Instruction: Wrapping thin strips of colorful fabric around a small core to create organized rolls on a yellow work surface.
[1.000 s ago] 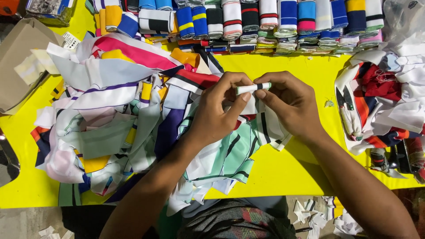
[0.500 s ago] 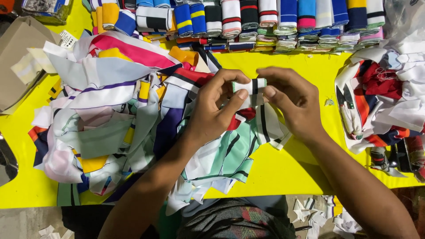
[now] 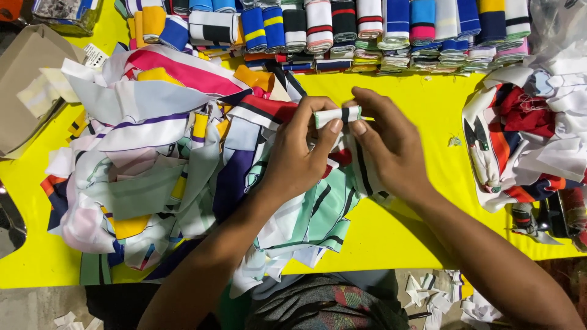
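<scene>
Both of my hands meet over the middle of the yellow table (image 3: 416,91). My left hand (image 3: 299,156) and my right hand (image 3: 391,143) pinch the two ends of a small rolled strip of white fabric with a black and green stripe (image 3: 337,115). The rest of that strip hangs down beneath my hands onto a loose heap of striped fabric strips (image 3: 159,159) lying to the left.
A row of folded, rolled striped bands (image 3: 342,27) lines the table's far edge. A second heap of fabric (image 3: 532,134) lies at the right. A cardboard box (image 3: 24,85) stands at the far left. Paper scraps (image 3: 428,293) litter the floor below.
My hands have shifted slightly on the strip and rolled its end tighter. The heaps have not moved.
</scene>
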